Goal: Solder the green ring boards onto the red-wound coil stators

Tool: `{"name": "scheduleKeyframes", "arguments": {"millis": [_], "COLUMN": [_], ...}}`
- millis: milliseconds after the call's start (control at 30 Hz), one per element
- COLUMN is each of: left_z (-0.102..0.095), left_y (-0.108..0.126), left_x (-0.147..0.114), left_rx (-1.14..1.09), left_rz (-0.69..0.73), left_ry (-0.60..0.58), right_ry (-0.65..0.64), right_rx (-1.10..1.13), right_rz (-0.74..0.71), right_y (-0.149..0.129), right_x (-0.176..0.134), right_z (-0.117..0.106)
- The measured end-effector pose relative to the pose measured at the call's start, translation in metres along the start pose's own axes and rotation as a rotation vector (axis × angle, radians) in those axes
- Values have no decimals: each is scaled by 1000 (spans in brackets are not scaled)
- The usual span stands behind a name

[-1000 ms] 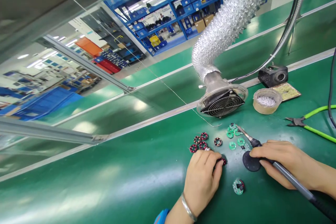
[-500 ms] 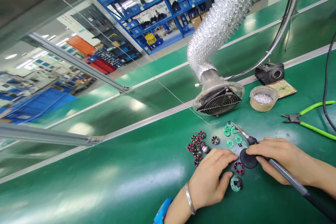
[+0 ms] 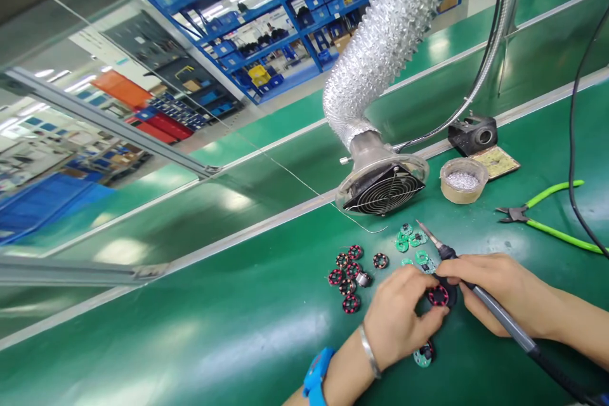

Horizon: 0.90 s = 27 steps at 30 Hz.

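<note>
Between the thumb and forefinger of my left hand [image 3: 399, 312] is a small red-and-black wound coil ring [image 3: 446, 297], held over a black round disc [image 3: 453, 290]. My right hand [image 3: 511, 288] grips a soldering iron [image 3: 499, 312] like a pen, its bare tip pointing up and left, apart from the ring. Just below my left fingers lies a round green circuit board with a black part [image 3: 422, 356], partly hidden. Several small green circuit boards [image 3: 402, 242] lie beyond my hands. Left of them sits a group of coil rings [image 3: 353, 270].
A fume extractor hood [image 3: 387, 193] on a silver duct [image 3: 380, 51] hangs over the green bench. Behind are a tub of metal shavings [image 3: 464, 187], a sponge tray [image 3: 497, 162] and a black holder [image 3: 473, 135]. Green-handled cutters [image 3: 547, 228] lie right. Thin wire [image 3: 304, 184] crosses the left.
My left hand has moved right and taken hold of the coil ring, bringing it over the black disc. My right hand still holds the soldering iron. The whole view has shifted slightly.
</note>
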<state>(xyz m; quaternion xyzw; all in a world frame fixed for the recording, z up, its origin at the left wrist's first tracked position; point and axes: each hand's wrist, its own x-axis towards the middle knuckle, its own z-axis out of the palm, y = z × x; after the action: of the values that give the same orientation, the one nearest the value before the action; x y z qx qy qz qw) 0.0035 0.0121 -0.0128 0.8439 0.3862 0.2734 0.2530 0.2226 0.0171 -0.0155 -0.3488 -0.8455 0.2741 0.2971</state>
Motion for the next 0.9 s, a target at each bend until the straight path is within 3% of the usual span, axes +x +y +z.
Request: {"name": "scheduleKeyframes", "arguments": {"millis": [133, 267, 400, 633, 800, 900], "left_z": [17, 16, 9, 0, -7, -8], "left_y": [5, 5, -1, -10, -13, -12], "left_x": [-3, -5, -2, -4, -3, -2], "left_rx": [1, -4, -79, -97, -170, -224], "left_rz": [-96, -143, -65, 95, -103, -105], "left_ry": [70, 87, 28, 74, 236, 188], "right_ry": [1, 22, 48, 78, 95, 191], "right_rx": [62, 63, 45, -37, 121, 260], "right_rz": [19, 10, -31, -179, -174, -94], "right_y": [1, 2, -3, -7, -15, -18], "right_x": [0, 1, 3, 3, 4, 5], "right_z": [0, 1, -1, 2, 8, 3]}}
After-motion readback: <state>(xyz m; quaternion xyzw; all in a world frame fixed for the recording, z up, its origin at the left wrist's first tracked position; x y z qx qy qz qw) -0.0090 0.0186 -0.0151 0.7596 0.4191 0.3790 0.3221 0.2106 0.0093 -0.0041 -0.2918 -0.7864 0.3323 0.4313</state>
